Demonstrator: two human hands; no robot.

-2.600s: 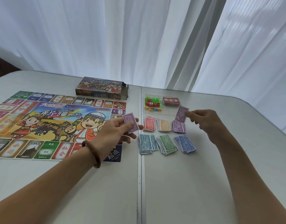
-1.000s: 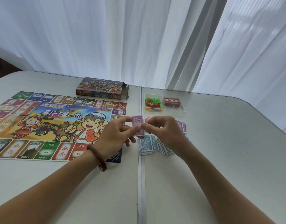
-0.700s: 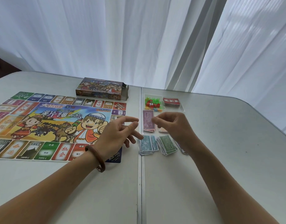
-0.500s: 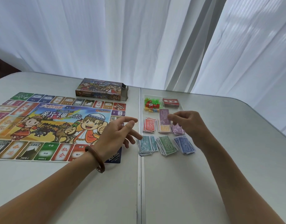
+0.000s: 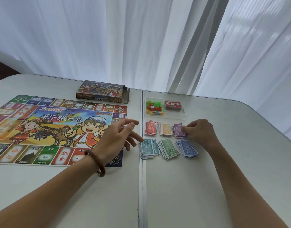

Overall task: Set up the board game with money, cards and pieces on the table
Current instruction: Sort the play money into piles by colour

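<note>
Right now my head camera looks down on the table (image 5: 207, 186), with both hands out in front of me. My left hand (image 5: 115, 137) hangs over the right edge of the board (image 5: 51, 127), fingers spread and relaxed, holding nothing. A bracelet (image 5: 96, 162) sits on that wrist. The board lies flat on the left half of the table, and the box (image 5: 102, 92) lies just past its far edge.

Right of the table seam, the money lies in six stacks in two rows. In the far row, from left to right, are the red stack (image 5: 151, 128), the orange stack (image 5: 165, 129) and the purple stack (image 5: 179, 130). The near row has the teal stack (image 5: 148, 148), the green stack (image 5: 168, 148) and the blue stack (image 5: 187, 148), all three loosely fanned. The teal one lies just beside my left fingertips.

My right hand (image 5: 200, 132) is at the right side of the purple stack, just beyond the blue one. Its fingers are curled, with the tips on the top note. I cannot tell whether they pinch that note or only press it.

Beyond the far row sits a clear tray (image 5: 182, 115). It has the pieces (image 5: 153, 109) in its left part and a red card deck (image 5: 172, 105) in its right. White curtains (image 5: 125, 38) hang behind the table.
</note>
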